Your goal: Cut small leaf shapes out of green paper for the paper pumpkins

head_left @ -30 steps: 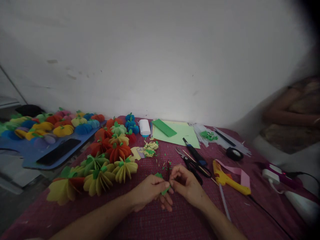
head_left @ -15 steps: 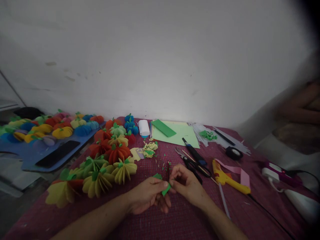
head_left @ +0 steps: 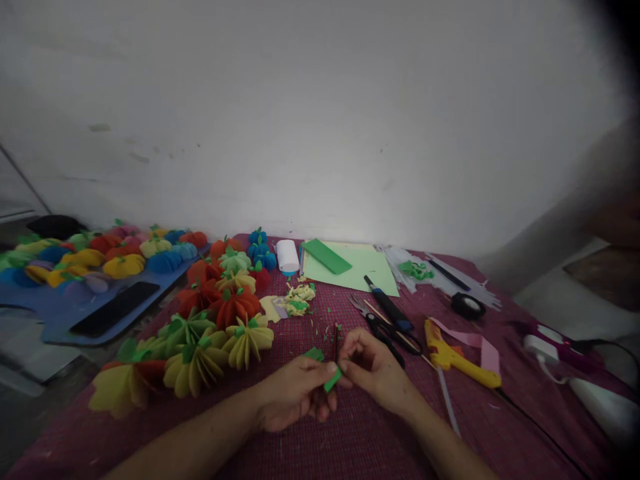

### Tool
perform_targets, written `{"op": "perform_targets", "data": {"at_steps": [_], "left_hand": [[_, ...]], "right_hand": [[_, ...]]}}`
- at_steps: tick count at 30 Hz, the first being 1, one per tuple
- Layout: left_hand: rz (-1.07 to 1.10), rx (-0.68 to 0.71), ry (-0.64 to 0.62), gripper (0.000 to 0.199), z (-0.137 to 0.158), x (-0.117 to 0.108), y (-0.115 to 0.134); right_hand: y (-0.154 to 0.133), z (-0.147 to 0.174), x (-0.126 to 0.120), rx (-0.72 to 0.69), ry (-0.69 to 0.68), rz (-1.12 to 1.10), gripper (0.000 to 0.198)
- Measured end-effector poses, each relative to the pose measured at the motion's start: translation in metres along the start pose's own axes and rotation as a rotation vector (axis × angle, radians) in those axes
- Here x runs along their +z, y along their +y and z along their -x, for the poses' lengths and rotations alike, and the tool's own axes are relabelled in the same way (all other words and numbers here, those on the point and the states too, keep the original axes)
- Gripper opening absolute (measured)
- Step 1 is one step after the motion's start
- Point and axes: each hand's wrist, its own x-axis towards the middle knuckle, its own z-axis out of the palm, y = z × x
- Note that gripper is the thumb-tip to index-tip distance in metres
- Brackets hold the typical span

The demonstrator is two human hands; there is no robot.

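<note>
My left hand [head_left: 297,393] pinches a small green paper strip [head_left: 332,379] between thumb and fingers. More green paper [head_left: 314,354] sticks out behind its knuckles. My right hand [head_left: 373,367] is closed at the upper end of the strip, fingertips almost meeting the left thumb. A thin dark stick [head_left: 336,333] rises between the hands; which hand bears it is hidden. To the left stand several folded-paper pumpkins [head_left: 249,340] with green tops. Yellowish and green paper scraps [head_left: 300,299] lie beyond my hands.
Scissors [head_left: 383,327] and a box cutter [head_left: 387,303] lie right of centre. Farther right are a yellow glue gun [head_left: 463,367] with a cord, pink ribbon [head_left: 487,350] and a tape measure [head_left: 468,306]. Light green sheets [head_left: 365,263] lie by the wall. A blue board [head_left: 115,317] holds more pumpkins.
My hands and the green strip stay in nearly the same place, with only a slight shift of the left fingers. At the far right, a person's blurred arm has moved.
</note>
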Motion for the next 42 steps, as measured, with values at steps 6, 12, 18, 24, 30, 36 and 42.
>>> {"op": "perform_targets", "data": {"at_steps": [6,12,18,24,30,36,42], "left_hand": [[0.044,-0.029,-0.011,0.044,0.001,0.002,0.002],[-0.042,0.069,0.057,0.042,0.0,0.004,0.001],[-0.288,0.156,0.085,0.046,0.001,0.009,0.002],[-0.316,0.165,0.082,0.045,-0.003,0.006,-0.003],[-0.138,0.101,0.063,0.041,-0.002,0.007,-0.003],[-0.26,0.15,0.062,0.044,0.0,0.008,0.0],[-0.219,0.12,0.116,0.044,-0.002,0.007,0.0]], "right_hand": [[0.002,0.0,-0.002,-0.029,0.02,0.041,0.018],[0.002,0.0,-0.002,-0.025,0.01,0.039,0.018],[0.003,0.0,-0.001,-0.003,0.003,0.034,0.018],[0.007,-0.002,-0.002,-0.024,0.017,0.073,0.016],[0.007,-0.001,-0.002,-0.005,0.032,0.06,0.017],[0.008,-0.001,-0.004,0.046,0.007,0.024,0.019],[0.004,-0.008,-0.013,0.055,0.156,0.029,0.022]]}}
